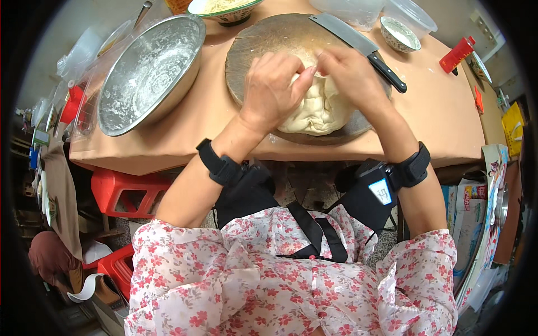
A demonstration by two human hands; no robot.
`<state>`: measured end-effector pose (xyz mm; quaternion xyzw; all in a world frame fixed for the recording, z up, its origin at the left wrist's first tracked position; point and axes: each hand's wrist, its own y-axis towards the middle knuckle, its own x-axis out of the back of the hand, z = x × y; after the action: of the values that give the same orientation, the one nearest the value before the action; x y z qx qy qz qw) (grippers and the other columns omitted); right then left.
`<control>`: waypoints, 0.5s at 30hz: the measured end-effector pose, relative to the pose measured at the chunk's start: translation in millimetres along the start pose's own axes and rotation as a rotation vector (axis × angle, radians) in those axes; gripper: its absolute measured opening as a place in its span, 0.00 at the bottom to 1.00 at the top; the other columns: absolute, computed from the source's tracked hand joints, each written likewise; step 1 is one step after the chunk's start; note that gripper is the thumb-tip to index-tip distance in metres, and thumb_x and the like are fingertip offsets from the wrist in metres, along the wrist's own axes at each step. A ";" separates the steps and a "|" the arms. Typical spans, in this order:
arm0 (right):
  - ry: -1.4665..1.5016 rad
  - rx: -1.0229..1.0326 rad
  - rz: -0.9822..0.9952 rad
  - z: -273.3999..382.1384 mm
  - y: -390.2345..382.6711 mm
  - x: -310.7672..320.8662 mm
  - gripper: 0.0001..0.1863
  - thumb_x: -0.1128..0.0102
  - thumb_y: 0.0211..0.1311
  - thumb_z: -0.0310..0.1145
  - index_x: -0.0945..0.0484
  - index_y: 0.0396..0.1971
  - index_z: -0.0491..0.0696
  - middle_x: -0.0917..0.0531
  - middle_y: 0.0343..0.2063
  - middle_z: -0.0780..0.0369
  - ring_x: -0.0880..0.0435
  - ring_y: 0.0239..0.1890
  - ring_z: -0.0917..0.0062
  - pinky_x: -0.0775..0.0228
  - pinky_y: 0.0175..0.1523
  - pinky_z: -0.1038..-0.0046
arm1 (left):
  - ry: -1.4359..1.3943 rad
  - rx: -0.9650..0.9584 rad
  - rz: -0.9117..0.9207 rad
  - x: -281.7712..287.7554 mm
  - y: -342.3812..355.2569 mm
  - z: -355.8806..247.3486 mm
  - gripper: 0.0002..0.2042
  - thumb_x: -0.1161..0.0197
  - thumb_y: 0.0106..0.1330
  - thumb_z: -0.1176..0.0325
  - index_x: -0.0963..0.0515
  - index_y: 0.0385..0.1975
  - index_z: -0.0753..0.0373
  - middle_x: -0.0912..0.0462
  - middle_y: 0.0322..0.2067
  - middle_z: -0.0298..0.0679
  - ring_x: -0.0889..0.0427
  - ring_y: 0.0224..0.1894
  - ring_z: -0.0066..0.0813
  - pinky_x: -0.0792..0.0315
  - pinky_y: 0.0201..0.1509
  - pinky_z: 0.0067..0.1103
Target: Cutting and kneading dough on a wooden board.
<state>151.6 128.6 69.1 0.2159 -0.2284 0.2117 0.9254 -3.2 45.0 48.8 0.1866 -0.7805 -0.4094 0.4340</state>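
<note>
A lump of pale dough [319, 112] with a creased, folded surface rests on the near part of a round wooden chopping board [258, 42]. Both my hands are over its far side, close together. My left hand [274, 87] is closed, fingers curled under and thumb pressed against the dough. My right hand [350, 73] bends down from the other side, its fingers gathered at the dough's top edge; they are slightly blurred. My hands partly cover the dough. Right of them, a cleaver [347, 33] with a black handle lies across the board's edge.
Left of the board, a large metal bowl [190, 73] dusted with flour sits tilted. Behind stands a bowl of pale shreds [224, 7]. A small patterned bowl [399, 35] of white powder, plastic tubs [412, 14] and a red bottle [457, 55] are at right. Red stools [126, 193] stand below.
</note>
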 end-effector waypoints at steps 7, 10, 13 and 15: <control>-0.645 0.115 0.035 24.5 -32.8 -17.5 0.17 0.51 0.62 0.40 0.19 0.24 0.44 0.17 0.27 0.54 0.18 0.35 0.55 0.27 0.44 0.58 | -0.004 0.092 -0.065 -0.7 -19.5 -6.6 0.05 0.40 0.63 0.70 0.24 0.28 0.63 0.24 0.28 0.43 0.27 0.32 0.44 0.33 0.38 0.32; -0.767 0.274 -0.095 17.1 -43.4 -21.4 0.15 0.46 0.61 0.40 0.21 0.20 0.47 0.17 0.26 0.56 0.18 0.33 0.60 0.28 0.39 0.60 | 0.019 0.052 -0.063 -1.6 -21.4 -9.4 0.05 0.39 0.63 0.70 0.25 0.28 0.63 0.24 0.28 0.43 0.27 0.32 0.44 0.33 0.38 0.33; -0.749 0.447 -0.247 10.1 -44.6 -23.9 0.14 0.43 0.59 0.39 0.23 0.18 0.49 0.18 0.21 0.58 0.18 0.27 0.64 0.30 0.33 0.62 | 0.056 0.018 -0.052 -0.1 -21.2 -11.3 0.05 0.39 0.63 0.70 0.25 0.28 0.62 0.24 0.28 0.43 0.27 0.32 0.45 0.33 0.38 0.33; -0.704 0.471 -0.283 5.9 -40.1 -25.8 0.14 0.43 0.60 0.40 0.24 0.18 0.50 0.20 0.19 0.59 0.19 0.26 0.63 0.32 0.32 0.62 | 0.094 -0.012 -0.057 -0.3 -20.6 -9.5 0.05 0.38 0.62 0.70 0.25 0.27 0.62 0.24 0.27 0.42 0.26 0.31 0.44 0.33 0.37 0.32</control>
<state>148.6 85.3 48.4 0.5087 -0.4432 0.0427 0.7369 3.6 28.4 34.9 0.2249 -0.7511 -0.4171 0.4597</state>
